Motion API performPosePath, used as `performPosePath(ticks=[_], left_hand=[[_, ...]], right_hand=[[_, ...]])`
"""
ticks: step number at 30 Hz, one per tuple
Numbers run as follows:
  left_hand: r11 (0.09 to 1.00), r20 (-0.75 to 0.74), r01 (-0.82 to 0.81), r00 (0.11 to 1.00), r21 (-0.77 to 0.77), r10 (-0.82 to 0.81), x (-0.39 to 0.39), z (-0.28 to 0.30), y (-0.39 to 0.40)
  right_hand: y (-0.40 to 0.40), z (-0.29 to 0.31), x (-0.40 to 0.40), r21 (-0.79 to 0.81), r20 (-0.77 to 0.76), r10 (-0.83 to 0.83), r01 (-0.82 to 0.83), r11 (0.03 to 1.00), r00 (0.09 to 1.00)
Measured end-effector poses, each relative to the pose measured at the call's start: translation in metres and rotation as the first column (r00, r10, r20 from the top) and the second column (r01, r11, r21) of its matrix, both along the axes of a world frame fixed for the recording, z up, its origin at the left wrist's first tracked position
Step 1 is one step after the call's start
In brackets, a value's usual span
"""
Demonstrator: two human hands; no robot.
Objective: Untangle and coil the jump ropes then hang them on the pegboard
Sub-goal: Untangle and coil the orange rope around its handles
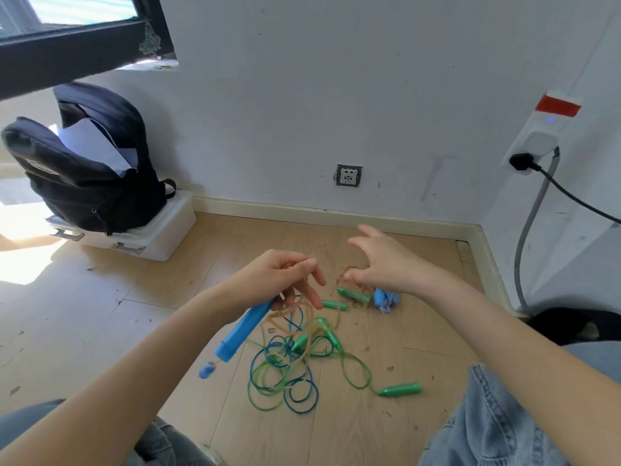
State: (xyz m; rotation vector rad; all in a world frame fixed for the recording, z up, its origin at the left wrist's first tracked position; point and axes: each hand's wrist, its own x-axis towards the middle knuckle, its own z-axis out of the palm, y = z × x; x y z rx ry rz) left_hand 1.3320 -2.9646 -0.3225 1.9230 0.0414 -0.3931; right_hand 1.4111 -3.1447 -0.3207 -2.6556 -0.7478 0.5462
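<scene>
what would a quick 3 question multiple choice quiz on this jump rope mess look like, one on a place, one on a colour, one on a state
1. Where does the black backpack sit?
A. on a white storage box
B. on the windowsill
C. on the person's lap

2. What colour is the handle hanging from the left hand?
A. red
B. blue
C. yellow

3. What state are the ropes on the floor in?
A. coiled neatly
B. hung on a pegboard
C. tangled in a loose heap

Answers:
1. A, the backpack rests on the white storage box by the wall.
2. B, the long handle below that hand is blue.
3. C, green and blue loops overlap in a heap, and no pegboard is in view.
</scene>
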Motion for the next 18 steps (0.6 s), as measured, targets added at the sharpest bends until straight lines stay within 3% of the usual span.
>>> performPosePath(ticks=[1,3,6,10,12,16,18], left_hand=[[1.000,0.006,0.003,1.000,-0.029,-0.003,-0.001,0.002,0.000],[0.997,0.020,0.015,1.000,-0.082,-0.014,-0.002,0.005,0.000],[0.990,0.056,-0.013,0.998,-0.140,0.021,-0.002,0.006,0.000],[0.987,0.060,-0.128,0.989,-0.098,0.134,0.000,0.000,0.003],[0.995,0.025,-0.099,0.995,-0.016,0.100,0.000,-0.004,0.002],[0.979,0.008,0.015,1.000,0.203,-0.017,0.000,-0.009,0.001],[0.979,0.008,0.020,1.000,0.202,-0.022,0.001,-0.010,0.002]], right_hand=[[0.001,0.005,-0.002,0.112,-0.046,0.069,-0.064,0.992,0.997],[0.005,0.009,-0.007,0.309,-0.282,0.238,-0.146,0.940,0.929],[0.008,0.007,-0.018,0.383,-0.496,0.317,-0.124,0.915,0.809],[0.007,0.012,-0.013,0.547,-0.508,0.184,0.149,0.824,0.842],[0.004,0.016,-0.007,0.620,-0.485,0.116,0.247,0.744,0.867],[0.000,0.021,0.000,0.704,-0.546,0.100,0.391,0.594,0.832],[-0.001,0.024,0.001,0.717,-0.562,0.106,0.419,0.557,0.820]])
